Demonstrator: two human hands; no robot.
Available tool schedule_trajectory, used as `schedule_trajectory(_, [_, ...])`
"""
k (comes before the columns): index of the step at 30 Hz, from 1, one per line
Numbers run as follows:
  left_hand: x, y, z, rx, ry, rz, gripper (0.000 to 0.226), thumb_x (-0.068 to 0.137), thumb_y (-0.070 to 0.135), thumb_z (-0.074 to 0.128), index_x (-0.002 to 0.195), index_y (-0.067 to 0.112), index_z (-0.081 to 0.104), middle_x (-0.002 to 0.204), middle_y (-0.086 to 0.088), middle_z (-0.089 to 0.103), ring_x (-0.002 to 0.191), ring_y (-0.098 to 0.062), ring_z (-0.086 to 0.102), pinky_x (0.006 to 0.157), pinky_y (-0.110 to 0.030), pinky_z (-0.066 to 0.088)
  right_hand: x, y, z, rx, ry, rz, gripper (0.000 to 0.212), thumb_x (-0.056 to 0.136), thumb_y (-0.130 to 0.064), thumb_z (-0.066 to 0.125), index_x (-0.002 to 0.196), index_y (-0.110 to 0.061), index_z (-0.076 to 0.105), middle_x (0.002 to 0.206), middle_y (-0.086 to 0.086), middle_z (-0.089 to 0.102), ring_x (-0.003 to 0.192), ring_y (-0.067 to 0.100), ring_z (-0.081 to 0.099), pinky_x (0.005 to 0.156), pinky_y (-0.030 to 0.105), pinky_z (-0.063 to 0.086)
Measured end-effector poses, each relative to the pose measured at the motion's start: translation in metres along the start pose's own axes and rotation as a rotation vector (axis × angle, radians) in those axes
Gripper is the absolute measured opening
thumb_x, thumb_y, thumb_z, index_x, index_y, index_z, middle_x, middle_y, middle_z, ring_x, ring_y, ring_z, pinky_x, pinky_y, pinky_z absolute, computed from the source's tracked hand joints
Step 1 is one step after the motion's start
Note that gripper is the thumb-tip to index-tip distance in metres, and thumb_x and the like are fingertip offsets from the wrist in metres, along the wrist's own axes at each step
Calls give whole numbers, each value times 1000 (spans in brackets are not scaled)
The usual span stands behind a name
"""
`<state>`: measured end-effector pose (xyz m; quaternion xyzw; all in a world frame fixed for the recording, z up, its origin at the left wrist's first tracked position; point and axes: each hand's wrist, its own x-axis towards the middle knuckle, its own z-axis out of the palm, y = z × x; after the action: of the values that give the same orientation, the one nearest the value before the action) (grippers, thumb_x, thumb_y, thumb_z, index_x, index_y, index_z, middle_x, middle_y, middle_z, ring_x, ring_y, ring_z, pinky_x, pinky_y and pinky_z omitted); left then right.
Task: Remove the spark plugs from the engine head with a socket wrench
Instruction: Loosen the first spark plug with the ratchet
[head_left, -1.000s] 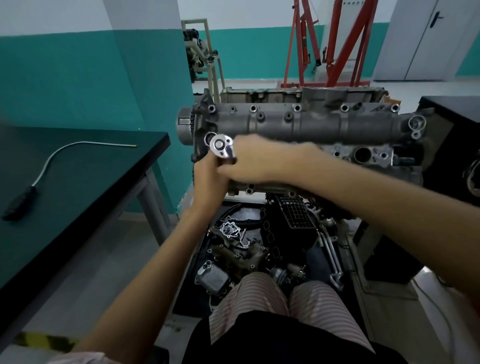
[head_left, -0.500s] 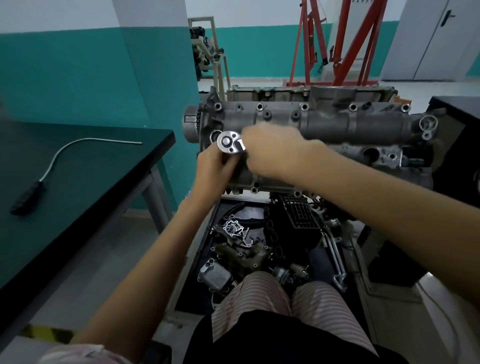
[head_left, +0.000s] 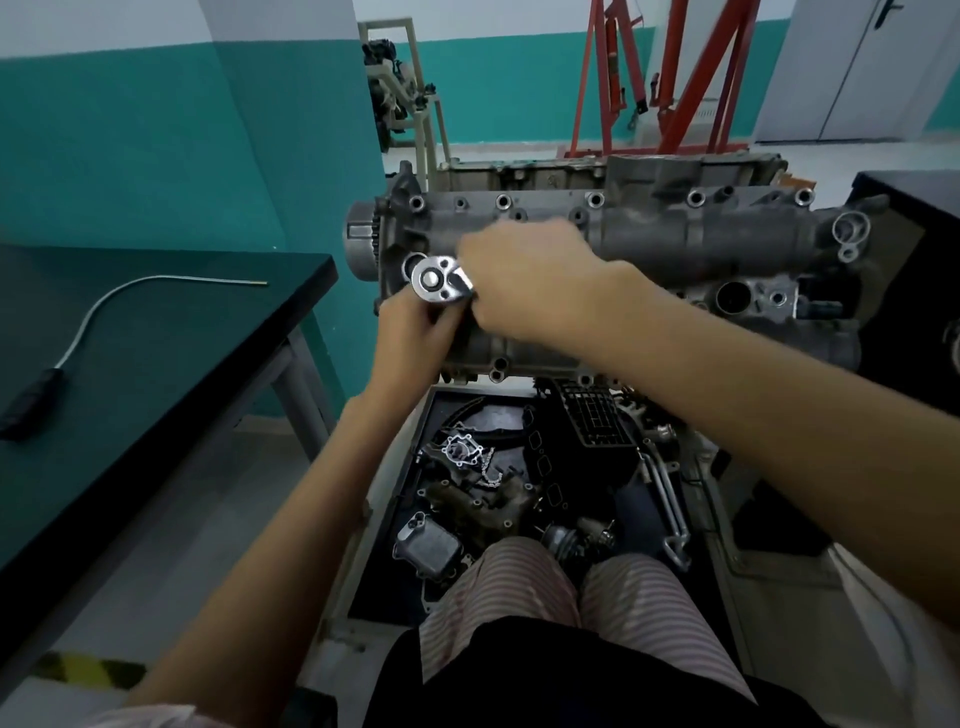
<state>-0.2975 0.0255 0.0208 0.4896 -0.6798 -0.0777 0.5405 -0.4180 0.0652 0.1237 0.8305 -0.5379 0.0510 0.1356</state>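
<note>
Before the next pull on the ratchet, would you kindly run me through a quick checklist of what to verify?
1. Right hand grips the socket wrench handle: ok; the handle itself is hidden under the hand.
2. Left hand supports the tool just below the ratchet head: ok.
3. Socket seated on a spark plug: cannot tell; everything below the ratchet head is hidden.
4. Ratchet direction set to loosen: cannot tell; no lever position is readable.
5. Swing room over the engine head: ok; nothing loose lies on its top near the hands.
6. Parts tray below, ready for a removed plug: ok, though crowded.
</note>
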Motion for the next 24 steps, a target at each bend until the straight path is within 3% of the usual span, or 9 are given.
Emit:
schedule_trajectory(2, [0, -1, 2, -15, 36, -10, 17, 82, -1, 60, 67, 8, 61, 67, 1, 61, 58, -2, 44, 54, -7, 33, -3, -6, -1, -158, 186, 24, 10, 86, -14, 51, 88, -16, 41, 69, -1, 42, 58, 17, 38, 54, 28, 25])
schedule_trajectory(5, [-15, -1, 15, -183, 130, -195, 34, 78, 4, 53, 55, 29, 51, 48, 17, 52, 47, 1, 37, 47, -24, 33, -19, -35, 29, 89, 282, 99, 20, 89, -23, 47, 105, -12, 43, 93, 5, 61, 76, 22, 57, 63, 29, 31])
schedule_trajectory(7, [-22, -1, 24, -303, 172, -313, 37, 90, 3, 48, 70, 34, 53, 55, 20, 56, 49, 6, 49, 50, -16, 39, -27, -48, 34, 818, -48, 205, 47, 90, -26, 49, 125, 0, 30, 110, 16, 55, 98, 26, 57, 76, 30, 41])
schedule_trajectory(9, [-19, -7, 21, -306, 111, -359, 38, 94, -6, 41, 80, 28, 52, 63, 16, 52, 49, 15, 52, 48, -10, 41, -22, -46, 27, 1275, -371, 173, 48, 89, -18, 52, 125, 2, 28, 105, 14, 49, 86, 23, 55, 77, 30, 46])
schedule_trajectory(13, [-3, -3, 2, -117, -28, -33, 13, 80, -3, 62, 76, 9, 64, 69, 27, 50, 64, 26, 48, 57, 1, 33, -2, -5, 4, 129, -72, -19, 3, 88, -13, 50, 87, -13, 46, 66, -1, 42, 59, 18, 46, 52, 27, 32])
schedule_trajectory(16, [-6, -9, 3, -53, 54, -43, 32, 84, -5, 59, 61, 15, 49, 56, 27, 44, 53, 19, 43, 52, -3, 31, -5, -12, 7, -187, 289, 107, 14, 87, -13, 53, 81, -17, 40, 69, -1, 49, 59, 21, 43, 57, 29, 25])
schedule_trajectory(19, [-18, 21, 15, -237, 166, -259, 47, 77, -11, 59, 58, 26, 37, 43, 20, 48, 42, 6, 40, 43, -11, 29, -16, -42, 37, 147, 274, 201, 17, 90, -27, 49, 97, -13, 41, 87, 3, 59, 77, 23, 58, 61, 29, 28])
schedule_trajectory(22, [-19, 45, 20, -419, 631, -527, 33, 62, -4, 67, 78, 11, 42, 57, 4, 53, 39, 4, 51, 41, -18, 44, -21, -56, 35, 1096, -248, 251, 62, 87, -25, 55, 127, 9, 21, 110, 19, 54, 97, 24, 59, 77, 29, 47])
schedule_trajectory(24, [-10, 35, 13, -236, 325, -374, 15, 64, 7, 58, 74, 3, 48, 63, -14, 52, 49, -2, 47, 54, -27, 45, -17, -39, 25, 1033, -363, 129, 45, 87, -15, 51, 123, 1, 29, 94, 22, 57, 73, 21, 63, 58, 23, 49])
